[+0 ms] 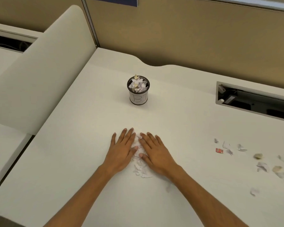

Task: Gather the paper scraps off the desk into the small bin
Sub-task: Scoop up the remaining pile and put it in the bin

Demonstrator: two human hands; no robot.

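You are reaching both bare forearms forward over the white desk (82, 122), the two converging toward its middle. Your left hand (122, 150) is lying palm down, fingers stretched forward and slightly fanned, flat and gripping nothing. Your right hand (153, 152) is lying the same way just beside it, palm down, fingers straight and angled toward the left hand, also unclenched and grasping nothing. The inner edges of the two hands are pressing in from either side on a small heap of white paper scraps (140, 167), which is showing in the narrow gap between your index fingers and thumbs and spilling out toward you below your wrists. How much paper is lying under your palms, you cannot tell.

The small bin (138, 95) is standing upright farther back on the desk, well apart from your fingertips and roughly in line with them; it is already heaped past its rim with scraps. More loose scraps (262, 166), white and tan, are lying scattered far off to your right, with one small red scrap (219, 150) among them.
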